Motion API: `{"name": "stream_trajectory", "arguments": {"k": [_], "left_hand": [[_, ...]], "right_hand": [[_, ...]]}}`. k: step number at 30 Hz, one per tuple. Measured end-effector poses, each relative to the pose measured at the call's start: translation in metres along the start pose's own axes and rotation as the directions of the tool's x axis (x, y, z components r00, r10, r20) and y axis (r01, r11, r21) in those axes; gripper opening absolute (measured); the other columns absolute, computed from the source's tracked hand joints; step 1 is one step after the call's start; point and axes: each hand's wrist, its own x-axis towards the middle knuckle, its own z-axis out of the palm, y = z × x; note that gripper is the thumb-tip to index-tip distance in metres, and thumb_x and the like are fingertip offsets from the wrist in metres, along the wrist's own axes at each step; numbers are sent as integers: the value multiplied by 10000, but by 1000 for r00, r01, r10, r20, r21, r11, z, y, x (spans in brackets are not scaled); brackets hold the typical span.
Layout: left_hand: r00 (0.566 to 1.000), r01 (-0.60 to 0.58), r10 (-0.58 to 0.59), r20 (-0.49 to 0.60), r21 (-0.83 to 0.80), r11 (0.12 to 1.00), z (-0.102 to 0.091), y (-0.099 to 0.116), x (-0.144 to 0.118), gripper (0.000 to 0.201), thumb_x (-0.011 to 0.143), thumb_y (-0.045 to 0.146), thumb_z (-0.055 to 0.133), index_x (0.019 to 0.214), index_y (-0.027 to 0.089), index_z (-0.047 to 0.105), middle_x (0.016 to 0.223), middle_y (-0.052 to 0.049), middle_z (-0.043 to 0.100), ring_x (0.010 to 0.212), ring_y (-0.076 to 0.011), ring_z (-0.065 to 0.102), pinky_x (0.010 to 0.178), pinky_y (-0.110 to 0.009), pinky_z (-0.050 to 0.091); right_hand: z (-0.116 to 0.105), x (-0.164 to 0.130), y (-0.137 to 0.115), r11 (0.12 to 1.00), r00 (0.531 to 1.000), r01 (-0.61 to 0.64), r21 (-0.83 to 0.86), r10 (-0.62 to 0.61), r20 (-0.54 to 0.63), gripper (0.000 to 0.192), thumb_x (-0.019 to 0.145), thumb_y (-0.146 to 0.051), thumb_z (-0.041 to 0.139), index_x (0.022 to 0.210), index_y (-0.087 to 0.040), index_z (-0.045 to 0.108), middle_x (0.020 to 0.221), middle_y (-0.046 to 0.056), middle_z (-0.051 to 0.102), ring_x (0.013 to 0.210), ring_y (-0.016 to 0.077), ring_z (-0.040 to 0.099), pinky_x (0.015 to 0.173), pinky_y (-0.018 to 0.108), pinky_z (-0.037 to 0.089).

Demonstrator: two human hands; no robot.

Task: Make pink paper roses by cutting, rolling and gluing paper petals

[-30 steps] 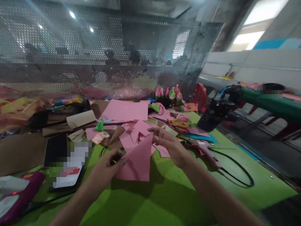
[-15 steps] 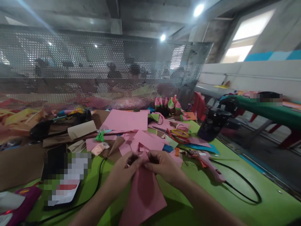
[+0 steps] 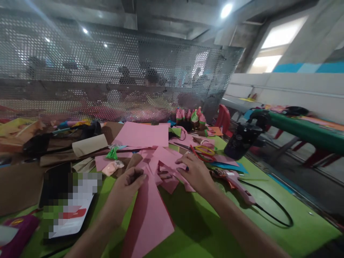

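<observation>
My left hand (image 3: pixel 128 184) is closed in a pinch on the narrow top of a folded pink paper sheet (image 3: pixel 153 218). The sheet widens toward me, over the green table. Away from the sheet, my right hand (image 3: pixel 195 173) reaches over loose pink paper scraps (image 3: pixel 168 159), its thumb and fingers apart. A small dark blue thing shows between its thumb and fingers; whether they touch it I cannot tell. Just beyond this hand lie scissors with yellow and red handles (image 3: pixel 204 150).
A pink glue gun (image 3: pixel 243 190) with a looping black cord lies at right, near a dark jar (image 3: pixel 243 138). At left are a phone-like object (image 3: pixel 73 211) and a purple tool (image 3: pixel 20 229). Pink-and-green cone figures (image 3: pixel 195 118) stand at the back before a perforated metal screen (image 3: pixel 107 71).
My right hand has let go of the pink sheet's tip and moved right over the scraps, its fingers spreading. My left hand has shifted left, still pinching the sheet.
</observation>
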Motion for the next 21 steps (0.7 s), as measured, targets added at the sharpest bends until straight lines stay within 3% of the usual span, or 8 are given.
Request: {"name": "stream_trajectory", "arguments": {"k": [4, 8, 12, 17, 21], "left_hand": [[1000, 2, -2, -8, -27, 1000, -2, 2, -1, 245, 735, 411, 718, 795, 189, 636, 779, -14, 586, 765, -171, 520, 650, -239, 413], [1000, -20, 20, 14, -34, 999, -1, 2, -2, 210, 739, 405, 712, 762, 208, 643, 856, -27, 605, 830, -191, 528, 696, -255, 427], [1000, -18, 19, 20, -48, 999, 0, 2, -1, 184, 726, 384, 716, 736, 215, 644, 853, -22, 580, 850, -191, 515, 728, -256, 434], [1000, 13, -11, 19, -104, 995, -2, 2, 3, 202, 712, 393, 724, 749, 209, 647, 965, -40, 594, 886, -202, 521, 724, -261, 442], [996, 88, -83, 38, -155, 984, -3, 4, 2, 234, 704, 418, 728, 746, 212, 627, 770, -13, 573, 763, -182, 514, 657, -255, 422]], "right_hand": [[12, 4, 7, 990, 1000, -21, -140, 23, 12, 394, 756, -131, 646, 1140, -220, 656, 1182, 91, 628, 1117, 269, 539, 992, 405, 376], [20, 2, -5, 973, 998, 14, -230, 2, 69, 353, 799, -153, 628, 1138, -240, 675, 1157, 70, 661, 1108, 240, 566, 998, 353, 392], [2, 10, -6, 957, 995, 33, -288, -3, 101, 347, 906, -234, 546, 1244, -284, 607, 1285, 14, 617, 1152, 173, 562, 980, 262, 415], [-42, 45, 45, 887, 976, -123, -444, 188, 107, 251, 950, -232, 513, 1162, -195, 642, 1194, 99, 643, 1084, 254, 603, 922, 400, 473], [-44, 65, 87, 840, 940, -164, -518, 292, 174, 322, 933, -317, 583, 1219, -168, 561, 1219, 90, 590, 1014, 226, 620, 842, 429, 537]]}}
